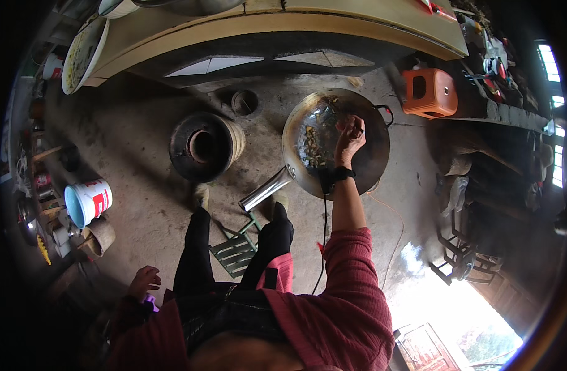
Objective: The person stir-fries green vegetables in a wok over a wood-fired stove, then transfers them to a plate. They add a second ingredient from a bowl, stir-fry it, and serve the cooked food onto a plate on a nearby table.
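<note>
A large wok (368, 160) lies in front of me with shiny liquid and chopped food pieces (313, 148) in it. Its tubular metal handle (265, 190) points down-left toward my feet, and a dark loop handle (388, 116) is on the far side. Over the wok's middle is my right hand (351, 137), fingers curled together; whether anything is pinched in them is hidden. A black wristband (342, 173) circles that wrist. My left hand (145, 280) hangs at lower left with loosely bent fingers and no object visible in it. Something purple (151, 302) shows just below it.
Left of the wok stands a round stove (202, 148) with a central hole, near a small round container (245, 102). A green slatted stool (237, 255) is between my legs. An orange plastic stool (432, 92), a white bucket (91, 199) and a long counter (311, 23) surround the floor.
</note>
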Demonstrator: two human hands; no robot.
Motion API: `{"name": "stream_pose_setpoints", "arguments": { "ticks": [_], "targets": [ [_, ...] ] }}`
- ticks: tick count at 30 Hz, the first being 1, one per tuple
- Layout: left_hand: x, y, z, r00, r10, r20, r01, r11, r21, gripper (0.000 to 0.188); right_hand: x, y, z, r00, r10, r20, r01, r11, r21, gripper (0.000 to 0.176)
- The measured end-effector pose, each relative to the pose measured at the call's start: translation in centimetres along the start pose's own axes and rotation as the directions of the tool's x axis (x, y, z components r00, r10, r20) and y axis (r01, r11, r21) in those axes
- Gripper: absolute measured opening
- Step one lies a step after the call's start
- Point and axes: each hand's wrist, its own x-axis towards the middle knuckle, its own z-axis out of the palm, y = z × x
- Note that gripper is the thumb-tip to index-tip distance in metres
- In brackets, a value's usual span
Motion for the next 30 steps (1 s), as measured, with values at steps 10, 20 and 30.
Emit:
{"name": "stream_pose_setpoints", "arguments": {
  "ticks": [10, 20, 30],
  "targets": [
    [-0.2, 1.2, 0.1, 0.991, -0.133, 0.008, 0.132, 0.987, 0.088, 0.031, -2.5, 3.5, -10.0, 0.991, 0.131, -0.033, -0.133, 0.989, -0.061, 0.028],
    [-1.9, 14.9, -3.7, 0.718, 0.653, -0.242, -0.638, 0.756, 0.147, 0.018, -8.8, -1.7, -8.3, 0.94, -0.012, 0.341, 0.125, 0.942, -0.311, 0.019],
    [-4.0, 39.6, -11.6, 0.516, 0.795, -0.32, -0.855, 0.457, -0.244, 0.034, -5.1, 0.8, -6.6, 0.984, 0.052, 0.173, -0.027, 0.99, -0.141, 0.015]
  ]
}}
